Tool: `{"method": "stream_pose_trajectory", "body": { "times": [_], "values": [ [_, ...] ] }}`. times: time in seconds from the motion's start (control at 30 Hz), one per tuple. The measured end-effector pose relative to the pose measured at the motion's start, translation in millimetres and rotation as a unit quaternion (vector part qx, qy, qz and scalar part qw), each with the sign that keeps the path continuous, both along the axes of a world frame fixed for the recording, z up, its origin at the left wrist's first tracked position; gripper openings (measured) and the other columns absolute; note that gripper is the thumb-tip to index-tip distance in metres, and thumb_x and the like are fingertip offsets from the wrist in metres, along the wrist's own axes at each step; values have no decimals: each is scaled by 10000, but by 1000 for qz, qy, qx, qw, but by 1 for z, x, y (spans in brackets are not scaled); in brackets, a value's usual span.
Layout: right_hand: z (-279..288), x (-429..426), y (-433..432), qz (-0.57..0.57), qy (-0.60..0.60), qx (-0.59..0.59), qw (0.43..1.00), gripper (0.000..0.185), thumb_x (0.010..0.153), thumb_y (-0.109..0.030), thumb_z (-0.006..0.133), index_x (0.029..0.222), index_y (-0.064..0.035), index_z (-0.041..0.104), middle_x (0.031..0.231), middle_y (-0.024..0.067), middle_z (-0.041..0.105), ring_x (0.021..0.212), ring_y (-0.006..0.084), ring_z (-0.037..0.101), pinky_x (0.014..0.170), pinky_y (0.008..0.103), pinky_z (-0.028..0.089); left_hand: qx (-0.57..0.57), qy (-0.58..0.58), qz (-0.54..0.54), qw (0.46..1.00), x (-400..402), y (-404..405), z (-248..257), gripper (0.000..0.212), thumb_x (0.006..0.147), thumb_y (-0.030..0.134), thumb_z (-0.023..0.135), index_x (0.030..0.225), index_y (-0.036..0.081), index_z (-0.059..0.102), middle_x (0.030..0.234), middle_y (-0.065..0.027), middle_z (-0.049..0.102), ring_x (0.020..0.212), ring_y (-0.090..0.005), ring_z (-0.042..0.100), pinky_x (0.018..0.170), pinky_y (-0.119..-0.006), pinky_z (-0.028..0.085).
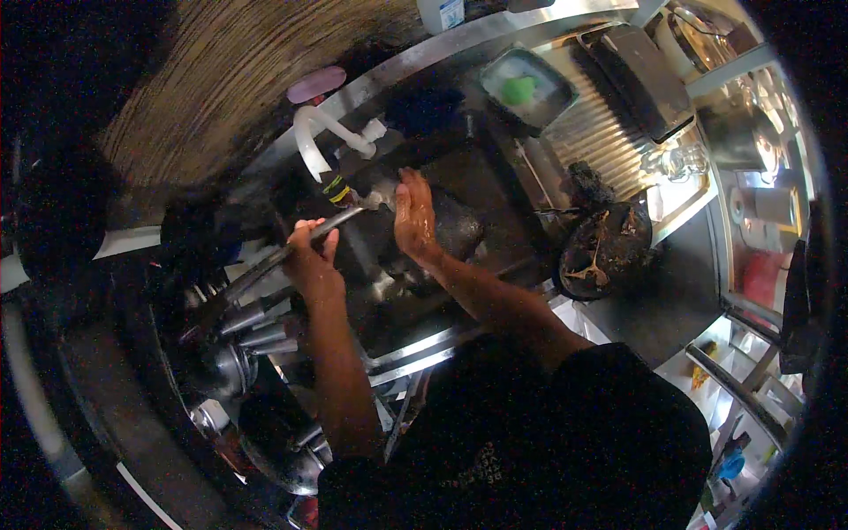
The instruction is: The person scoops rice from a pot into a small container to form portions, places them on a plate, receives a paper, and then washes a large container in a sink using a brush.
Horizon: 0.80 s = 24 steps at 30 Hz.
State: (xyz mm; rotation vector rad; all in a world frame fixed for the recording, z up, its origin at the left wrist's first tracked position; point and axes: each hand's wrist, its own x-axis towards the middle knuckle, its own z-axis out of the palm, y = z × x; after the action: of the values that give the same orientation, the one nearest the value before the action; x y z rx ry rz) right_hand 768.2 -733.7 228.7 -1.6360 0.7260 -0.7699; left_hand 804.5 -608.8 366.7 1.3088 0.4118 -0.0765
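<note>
My left hand (315, 262) grips a long metal utensil (341, 218) by its shaft. The utensil slants up to the right, and its far end lies by the taped mouth of the white curved faucet (308, 139). What kind of utensil it is, I cannot tell. My right hand (416, 212), wet and flat with straight fingers, is just right of that far end and holds nothing. Whether it touches the utensil is unclear. Below both hands lies the dark sink basin (464, 169), with shiny wet patches.
Right of the sink stand a tub (563, 109) with a green sponge (519, 90), a dirty round pan (619, 242) and a dark scouring pad (589, 183). A ribbed drainboard (583, 149) bears a glass jar (682, 161) and a grey container (642, 83). Metal cookware (235, 371) crowds the left.
</note>
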Motion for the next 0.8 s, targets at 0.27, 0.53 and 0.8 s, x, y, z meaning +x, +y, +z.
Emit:
{"method": "stream_pose_trajectory", "body": {
  "times": [0.27, 0.53, 0.8],
  "values": [
    [4, -10, -44, 256, 109, -236, 931, 404, 1028, -315, 390, 999, 2, 639, 902, 215, 689, 763, 447, 647, 733, 542, 513, 114, -44, -167, 978, -8, -76, -65, 216, 935, 267, 642, 953, 52, 653, 953, -83, 694, 873, -179, 637, 788, -328, 478],
    [-57, -65, -90, 245, 276, 49, 928, 742, 1004, -602, 359, 608, -35, 629, 593, 180, 609, 632, 388, 624, 653, 489, 476, -301, -117, -125, 938, 45, -58, -37, 369, 963, 403, 621, 867, 47, 620, 852, -78, 677, 713, -183, 608, 677, -336, 478],
    [-126, -71, -111, 368, 130, -269, 881, 311, 1015, -361, 509, 1086, -80, 624, 805, 154, 650, 700, 373, 629, 677, 486, 509, -76, -110, 32, 991, 15, -73, 9, 326, 983, 345, 641, 797, 88, 569, 683, -21, 544, 567, -137, 519, 549, -308, 460]
  ]
}}
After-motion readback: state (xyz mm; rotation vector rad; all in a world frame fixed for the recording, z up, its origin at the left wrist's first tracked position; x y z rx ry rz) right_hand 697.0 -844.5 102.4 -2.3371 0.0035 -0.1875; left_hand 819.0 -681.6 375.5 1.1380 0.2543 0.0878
